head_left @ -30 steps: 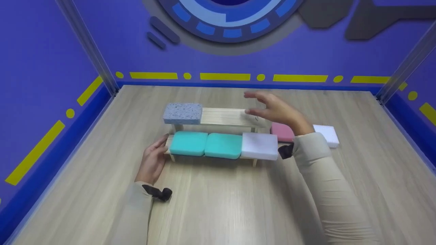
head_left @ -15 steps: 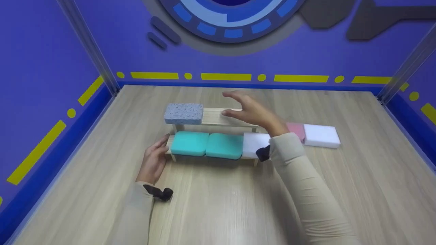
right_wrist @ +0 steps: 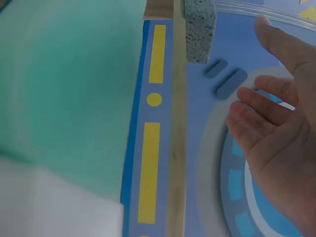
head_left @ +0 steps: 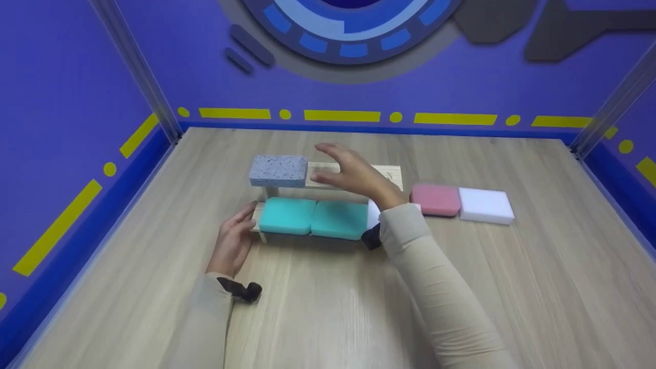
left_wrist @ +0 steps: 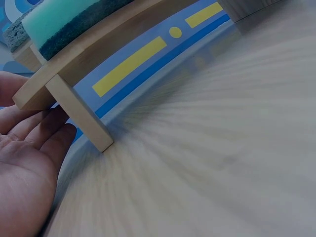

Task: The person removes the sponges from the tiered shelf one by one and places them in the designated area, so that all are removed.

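My left hand [head_left: 231,240] grips the left end of the front wooden shelf [left_wrist: 79,61], thumb above the board and fingers below. Two teal sponges [head_left: 287,215] with dark undersides lie side by side on that shelf. Right of them is a white sponge [head_left: 374,216], mostly covered by the right arm. A speckled grey-blue sponge [head_left: 278,170] sits at the left of the raised back wooden shelf [head_left: 324,168]. Over the back shelf, just right of that grey-blue sponge, is my right hand [head_left: 353,173], fingers and thumb spread apart with nothing between them.
On the table to the right of the shelves lie a pink sponge [head_left: 435,200] and another white sponge [head_left: 486,206], side by side. Blue panels [head_left: 348,92] wall in the wooden tabletop [head_left: 307,307] at the back and both sides.
My right hand has moved left along the back shelf toward the grey-blue sponge, uncovering the pink sponge and now covering much of the shelf's white one. The left hand keeps its hold.
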Demonstrator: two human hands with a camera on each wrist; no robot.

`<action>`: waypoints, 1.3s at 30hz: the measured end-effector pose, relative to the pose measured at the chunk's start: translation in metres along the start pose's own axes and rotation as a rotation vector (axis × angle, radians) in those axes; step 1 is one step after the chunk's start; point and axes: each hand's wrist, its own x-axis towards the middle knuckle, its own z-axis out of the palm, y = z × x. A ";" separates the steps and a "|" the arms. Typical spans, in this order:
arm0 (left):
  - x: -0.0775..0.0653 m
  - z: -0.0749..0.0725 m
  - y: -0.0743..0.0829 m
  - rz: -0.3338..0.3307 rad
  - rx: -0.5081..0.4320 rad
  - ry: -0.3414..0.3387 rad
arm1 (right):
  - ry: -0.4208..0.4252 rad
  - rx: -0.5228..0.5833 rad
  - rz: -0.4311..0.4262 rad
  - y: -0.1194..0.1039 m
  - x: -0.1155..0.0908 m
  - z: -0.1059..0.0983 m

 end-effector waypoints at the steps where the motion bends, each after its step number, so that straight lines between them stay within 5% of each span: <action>1: 0.000 0.000 0.000 0.001 0.002 -0.003 | -0.002 0.006 0.005 0.000 0.001 0.002; 22: 0.001 0.001 0.000 -0.016 0.027 -0.002 | -0.035 0.046 0.048 0.000 0.014 0.034; 39: 0.001 0.000 0.001 -0.012 0.013 0.017 | 0.000 -0.038 0.050 -0.007 0.018 0.049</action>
